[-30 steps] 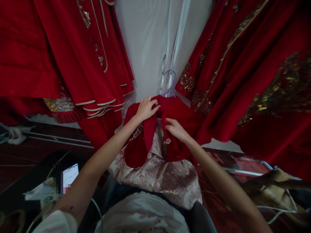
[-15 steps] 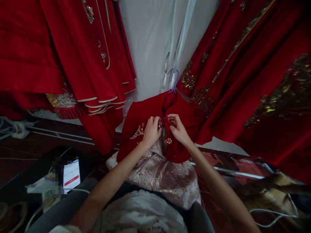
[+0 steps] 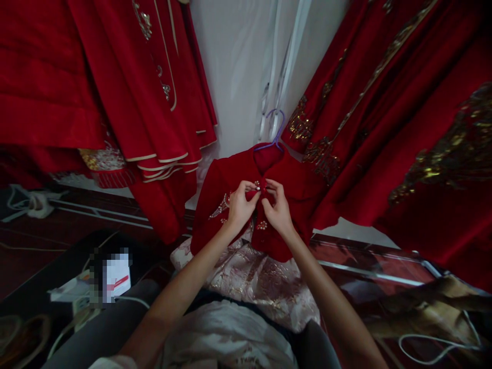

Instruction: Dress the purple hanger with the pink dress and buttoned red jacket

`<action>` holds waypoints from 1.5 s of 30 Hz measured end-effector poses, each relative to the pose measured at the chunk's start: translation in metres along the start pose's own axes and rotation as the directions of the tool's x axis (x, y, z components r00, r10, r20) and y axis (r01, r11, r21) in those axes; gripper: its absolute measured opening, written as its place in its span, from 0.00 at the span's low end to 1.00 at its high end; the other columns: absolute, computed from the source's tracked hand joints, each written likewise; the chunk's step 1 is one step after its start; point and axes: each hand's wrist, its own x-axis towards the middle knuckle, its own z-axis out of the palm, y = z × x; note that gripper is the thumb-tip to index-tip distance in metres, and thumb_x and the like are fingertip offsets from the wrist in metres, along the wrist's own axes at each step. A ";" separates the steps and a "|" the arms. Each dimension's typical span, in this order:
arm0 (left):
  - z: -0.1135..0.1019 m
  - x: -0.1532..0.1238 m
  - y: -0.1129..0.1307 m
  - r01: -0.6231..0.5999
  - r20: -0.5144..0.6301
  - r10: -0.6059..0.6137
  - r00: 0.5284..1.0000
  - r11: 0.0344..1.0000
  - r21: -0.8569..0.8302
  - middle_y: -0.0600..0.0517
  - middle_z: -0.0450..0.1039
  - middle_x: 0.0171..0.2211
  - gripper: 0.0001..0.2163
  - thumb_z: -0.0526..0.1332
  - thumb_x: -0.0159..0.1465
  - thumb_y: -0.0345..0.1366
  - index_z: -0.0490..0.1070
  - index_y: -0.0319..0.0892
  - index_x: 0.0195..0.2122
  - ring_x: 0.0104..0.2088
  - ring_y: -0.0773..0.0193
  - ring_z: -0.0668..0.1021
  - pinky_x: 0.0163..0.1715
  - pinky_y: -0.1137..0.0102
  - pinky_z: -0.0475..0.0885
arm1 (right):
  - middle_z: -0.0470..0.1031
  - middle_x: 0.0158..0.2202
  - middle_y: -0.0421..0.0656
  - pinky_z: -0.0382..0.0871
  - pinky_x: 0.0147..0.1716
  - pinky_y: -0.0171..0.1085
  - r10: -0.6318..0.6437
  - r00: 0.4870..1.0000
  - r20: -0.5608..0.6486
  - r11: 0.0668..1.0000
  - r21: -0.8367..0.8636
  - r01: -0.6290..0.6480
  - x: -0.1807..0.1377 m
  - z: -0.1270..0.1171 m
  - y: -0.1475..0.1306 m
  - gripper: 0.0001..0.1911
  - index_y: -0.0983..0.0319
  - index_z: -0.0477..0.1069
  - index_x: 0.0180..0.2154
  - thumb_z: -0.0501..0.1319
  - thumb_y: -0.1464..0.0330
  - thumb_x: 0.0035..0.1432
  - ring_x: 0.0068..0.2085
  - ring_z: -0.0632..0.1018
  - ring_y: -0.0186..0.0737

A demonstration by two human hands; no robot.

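A short red jacket point(image 3: 215, 179) on a purple hanger point(image 3: 277, 134) lies across my lap, over a pale pink brocade cloth point(image 3: 261, 287). My left hand point(image 3: 243, 206) pinches one front edge of the jacket, beside a small jewelled button point(image 3: 257, 183). Opposite it, my right hand point(image 3: 277, 206) pinches the other front edge. The fingertips of both hands nearly meet at the jacket's front opening. Below them a flower-shaped jewelled button point(image 3: 262, 225) shows on the red cloth. A beaded ornament point(image 3: 220, 206) sits on the jacket's left side.
Red garments with pale piping point(image 3: 154, 102) hang at the left, and gold-embroidered red garments point(image 3: 384, 128) at the right. White doors point(image 3: 230, 61) stand behind. A phone point(image 3: 118, 274) rests at lower left; a white cable point(image 3: 438, 348) lies at lower right.
Both hands have come closer together, bringing the jacket's front edges together near the upper button. The collar now lies more open around the hanger.
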 end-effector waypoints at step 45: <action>-0.028 0.048 0.019 -0.371 0.560 0.235 0.795 0.918 0.141 0.54 0.72 0.26 0.03 0.57 0.60 0.31 0.69 0.40 0.31 0.26 0.68 0.73 0.30 0.75 0.65 | 0.78 0.44 0.46 0.77 0.40 0.39 0.135 0.987 0.091 0.984 0.106 -0.144 0.026 -0.019 0.011 0.17 0.60 0.73 0.45 0.64 0.61 0.54 0.42 0.79 0.40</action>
